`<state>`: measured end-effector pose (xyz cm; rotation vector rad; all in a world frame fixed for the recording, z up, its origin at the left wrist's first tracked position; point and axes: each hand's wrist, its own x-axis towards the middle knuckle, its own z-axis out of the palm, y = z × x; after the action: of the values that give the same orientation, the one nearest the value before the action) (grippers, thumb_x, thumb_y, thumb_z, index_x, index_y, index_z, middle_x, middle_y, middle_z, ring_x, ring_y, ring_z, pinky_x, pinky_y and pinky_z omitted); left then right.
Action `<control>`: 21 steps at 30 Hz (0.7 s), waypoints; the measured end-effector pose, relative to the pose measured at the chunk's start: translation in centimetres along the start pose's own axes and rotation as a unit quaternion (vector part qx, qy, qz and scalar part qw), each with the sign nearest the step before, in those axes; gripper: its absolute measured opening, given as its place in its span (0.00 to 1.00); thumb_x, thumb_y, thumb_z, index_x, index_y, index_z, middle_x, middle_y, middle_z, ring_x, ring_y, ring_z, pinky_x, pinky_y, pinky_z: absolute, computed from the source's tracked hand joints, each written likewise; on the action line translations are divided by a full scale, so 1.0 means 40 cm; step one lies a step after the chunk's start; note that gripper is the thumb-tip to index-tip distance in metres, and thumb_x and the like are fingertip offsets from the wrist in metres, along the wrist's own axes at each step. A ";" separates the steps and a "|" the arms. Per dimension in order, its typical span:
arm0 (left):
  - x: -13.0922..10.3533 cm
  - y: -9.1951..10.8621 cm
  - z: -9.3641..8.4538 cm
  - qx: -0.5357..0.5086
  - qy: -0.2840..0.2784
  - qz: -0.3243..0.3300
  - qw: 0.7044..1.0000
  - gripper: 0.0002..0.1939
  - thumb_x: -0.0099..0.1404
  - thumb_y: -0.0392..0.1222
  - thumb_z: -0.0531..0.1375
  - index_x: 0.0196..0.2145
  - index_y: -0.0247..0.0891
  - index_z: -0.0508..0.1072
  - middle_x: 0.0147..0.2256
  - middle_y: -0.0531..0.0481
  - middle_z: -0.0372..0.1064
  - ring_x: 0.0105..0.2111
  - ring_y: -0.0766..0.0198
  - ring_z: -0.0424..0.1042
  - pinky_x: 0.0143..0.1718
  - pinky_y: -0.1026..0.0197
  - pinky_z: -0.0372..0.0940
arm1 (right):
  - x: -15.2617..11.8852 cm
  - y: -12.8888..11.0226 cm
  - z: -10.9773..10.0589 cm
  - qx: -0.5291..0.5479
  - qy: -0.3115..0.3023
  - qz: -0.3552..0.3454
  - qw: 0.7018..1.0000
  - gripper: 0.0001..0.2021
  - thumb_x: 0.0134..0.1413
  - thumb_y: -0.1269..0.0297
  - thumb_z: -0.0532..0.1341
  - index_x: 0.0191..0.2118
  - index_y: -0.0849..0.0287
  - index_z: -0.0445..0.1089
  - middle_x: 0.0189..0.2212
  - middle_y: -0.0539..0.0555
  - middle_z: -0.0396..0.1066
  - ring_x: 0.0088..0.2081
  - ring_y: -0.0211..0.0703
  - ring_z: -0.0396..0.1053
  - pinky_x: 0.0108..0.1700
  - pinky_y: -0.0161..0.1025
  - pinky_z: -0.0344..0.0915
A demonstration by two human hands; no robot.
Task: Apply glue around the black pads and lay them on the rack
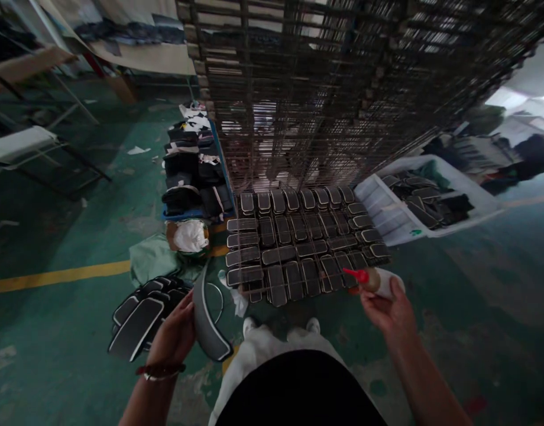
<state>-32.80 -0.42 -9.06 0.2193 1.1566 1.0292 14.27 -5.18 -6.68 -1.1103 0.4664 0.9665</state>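
Note:
My left hand (178,328) grips a curved dark grey padded strip (206,325) with pale edging, held upright and bowed. Below and left of that hand lies a pile of similar black padded pieces (141,322) with white trim. In my right hand (389,310) is a white squeeze bottle (385,283) with a red nozzle that points left, my fingers wrapped around its body. Between and beyond my hands, a low wire rack (249,290) carries rows of stacked dark padded pieces (311,278) with light borders.
A tall stack of wire racks (298,106) rises straight ahead. At right stands a white plastic bin (378,207) holding dark pieces. A blue crate with bundled dark cloth (183,177) and a box with a white bag (190,235) are at left, near a green cloth (152,257).

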 end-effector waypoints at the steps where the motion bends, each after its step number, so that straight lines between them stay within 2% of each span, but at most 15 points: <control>1: -0.005 -0.022 0.032 -0.013 0.005 -0.012 1.000 0.24 0.53 0.31 0.67 0.49 0.36 0.76 0.40 0.45 0.80 0.46 0.53 0.79 0.48 0.58 0.74 | 0.010 -0.030 0.000 -0.001 -0.004 -0.003 1.000 0.08 0.63 0.62 0.61 0.45 0.58 0.70 0.40 0.55 0.73 0.34 0.44 0.71 0.20 0.33 0.61; 4: -0.022 -0.076 0.117 -0.026 0.018 -0.017 0.999 0.20 0.54 0.28 0.65 0.46 0.34 0.77 0.41 0.43 0.81 0.43 0.53 0.80 0.48 0.56 0.75 | 0.039 -0.122 0.004 -0.008 -0.022 -0.037 0.999 0.08 0.63 0.62 0.61 0.45 0.57 0.70 0.41 0.55 0.73 0.35 0.46 0.72 0.21 0.34 0.63; 7: -0.034 -0.115 0.179 -0.025 0.023 0.008 0.999 0.15 0.57 0.27 0.64 0.43 0.35 0.77 0.37 0.46 0.81 0.34 0.60 0.81 0.38 0.62 0.76 | 0.060 -0.206 0.011 -0.015 -0.050 -0.068 0.996 0.06 0.64 0.63 0.61 0.44 0.56 0.70 0.38 0.53 0.73 0.32 0.43 0.72 0.21 0.34 0.63; 10: -0.045 -0.140 0.229 -0.017 0.034 0.035 0.999 0.15 0.60 0.25 0.62 0.43 0.38 0.77 0.35 0.51 0.81 0.30 0.65 0.80 0.32 0.67 0.75 | 0.068 -0.276 0.019 -0.010 -0.080 -0.077 0.994 0.04 0.64 0.64 0.61 0.42 0.56 0.69 0.35 0.50 0.73 0.30 0.41 0.71 0.20 0.34 0.61; 15: -0.077 -0.143 0.301 0.033 0.051 0.024 0.998 0.17 0.60 0.27 0.63 0.46 0.38 0.77 0.39 0.48 0.81 0.34 0.61 0.81 0.34 0.65 0.76 | 0.063 -0.356 0.028 -0.013 -0.093 -0.115 0.989 0.03 0.64 0.65 0.61 0.41 0.57 0.71 0.33 0.49 0.74 0.29 0.40 0.72 0.20 0.34 0.65; 18: -0.094 -0.130 0.322 0.066 0.020 0.011 0.998 0.25 0.55 0.30 0.68 0.52 0.38 0.76 0.44 0.44 0.81 0.39 0.56 0.81 0.37 0.62 0.76 | 0.052 -0.387 0.028 -0.019 -0.091 -0.134 0.987 0.04 0.63 0.66 0.60 0.41 0.57 0.72 0.33 0.49 0.75 0.28 0.40 0.74 0.21 0.35 0.70; 21: -0.102 -0.117 0.329 0.096 -0.021 0.016 0.995 0.27 0.52 0.29 0.70 0.51 0.38 0.76 0.43 0.44 0.81 0.36 0.55 0.81 0.34 0.62 0.77 | 0.039 -0.411 0.022 -0.018 -0.076 -0.152 0.985 0.05 0.63 0.65 0.61 0.40 0.58 0.73 0.33 0.50 0.76 0.29 0.42 0.76 0.23 0.37 0.75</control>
<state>-19.38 -1.59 -3.57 0.4119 1.2173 0.9365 28.75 -5.65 1.33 -1.0937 0.1499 0.7847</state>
